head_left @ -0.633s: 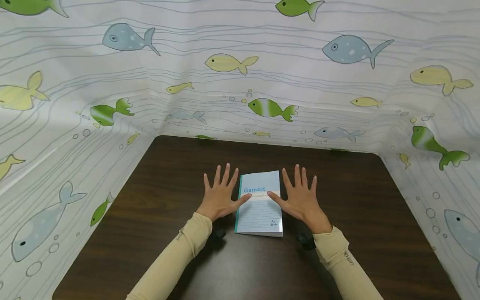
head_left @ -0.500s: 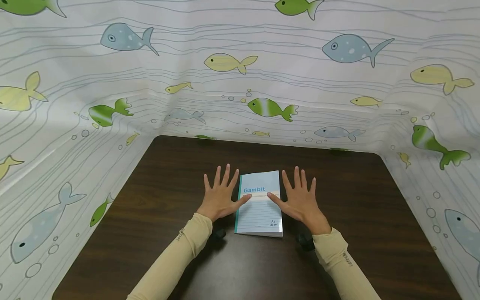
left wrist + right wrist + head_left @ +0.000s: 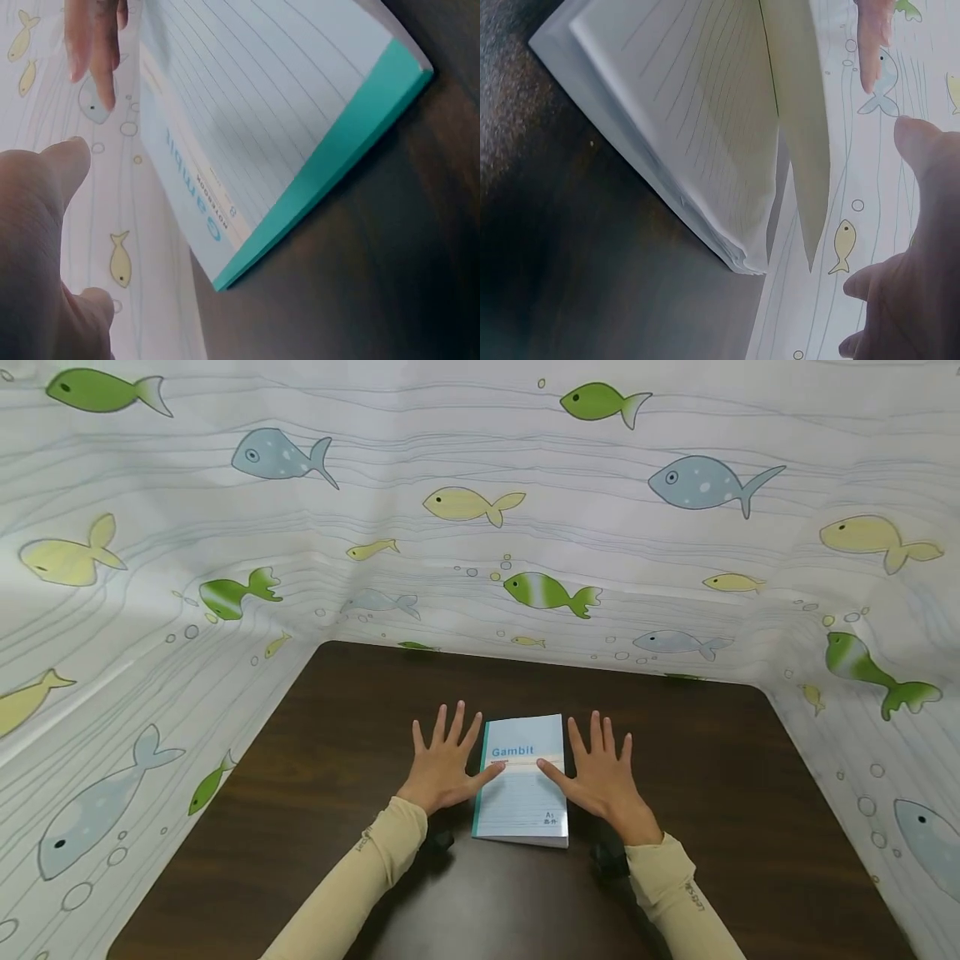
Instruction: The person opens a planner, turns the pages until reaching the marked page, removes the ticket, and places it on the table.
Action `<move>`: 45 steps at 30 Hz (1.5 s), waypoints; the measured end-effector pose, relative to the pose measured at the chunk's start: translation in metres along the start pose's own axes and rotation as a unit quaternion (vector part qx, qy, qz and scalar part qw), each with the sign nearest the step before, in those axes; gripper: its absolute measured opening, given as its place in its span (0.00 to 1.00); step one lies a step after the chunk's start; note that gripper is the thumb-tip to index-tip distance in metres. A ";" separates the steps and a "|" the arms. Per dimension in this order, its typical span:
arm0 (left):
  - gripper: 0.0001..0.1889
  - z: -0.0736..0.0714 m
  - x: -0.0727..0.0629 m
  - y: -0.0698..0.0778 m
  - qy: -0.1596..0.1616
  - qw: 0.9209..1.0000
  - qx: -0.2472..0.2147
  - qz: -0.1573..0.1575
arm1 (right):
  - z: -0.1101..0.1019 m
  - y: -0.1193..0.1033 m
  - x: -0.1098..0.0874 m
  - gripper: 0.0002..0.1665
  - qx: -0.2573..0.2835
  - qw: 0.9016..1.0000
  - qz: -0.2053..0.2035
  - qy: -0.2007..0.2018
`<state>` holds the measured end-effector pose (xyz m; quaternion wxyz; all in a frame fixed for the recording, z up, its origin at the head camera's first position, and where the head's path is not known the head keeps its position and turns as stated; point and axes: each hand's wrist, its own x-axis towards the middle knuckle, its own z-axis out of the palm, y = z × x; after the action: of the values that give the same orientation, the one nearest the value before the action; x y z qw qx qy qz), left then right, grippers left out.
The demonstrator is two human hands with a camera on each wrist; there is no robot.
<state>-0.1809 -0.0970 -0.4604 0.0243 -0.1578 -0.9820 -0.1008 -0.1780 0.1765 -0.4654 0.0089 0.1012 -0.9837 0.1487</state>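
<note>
From seven and five o'clock, sleeved forearms (image 3: 348, 881) are extended; at nine and three o'clock around the centrally laid notebook (image 3: 521, 806), left hand (image 3: 442, 770) and right hand (image 3: 606, 782) are held splayed wide, thumbs above it.

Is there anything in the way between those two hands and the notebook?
Nothing visible is in the way. The left hand and right hand are spread out on either side of the notebook, which lies on the dark table. The wrist views show no obstacle either.
</note>
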 end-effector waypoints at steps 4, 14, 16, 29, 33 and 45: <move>0.51 0.007 -0.005 0.002 -0.006 1.000 -0.009 0.006 | 0.009 0.001 -0.006 0.61 0.017 1.000 0.002 -0.004; 0.50 0.015 -0.005 0.007 -0.013 1.000 -0.017 0.015 | 0.020 0.003 -0.010 0.59 0.047 0.999 0.006 -0.012; 0.51 0.019 -0.006 0.008 -0.016 1.000 -0.017 0.019 | 0.019 0.002 -0.011 0.58 0.044 0.999 0.007 -0.013; 0.66 0.003 -0.018 0.045 0.034 0.988 -0.040 0.148 | 0.010 -0.018 -0.010 0.40 0.111 0.991 -0.080 0.014; 0.62 -0.005 -0.026 0.051 0.083 0.979 -0.011 0.184 | 0.014 -0.021 -0.011 0.32 0.145 0.980 -0.127 0.036; 0.39 -0.028 -0.059 0.039 0.291 0.952 0.019 0.095 | 0.032 -0.011 -0.017 0.30 0.079 0.984 -0.125 -0.102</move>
<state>-0.1125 -0.0840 -0.4301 0.3211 -0.2134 -0.9147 -0.1213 -0.1588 0.1599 -0.4934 -0.0812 0.2381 -0.9442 0.2125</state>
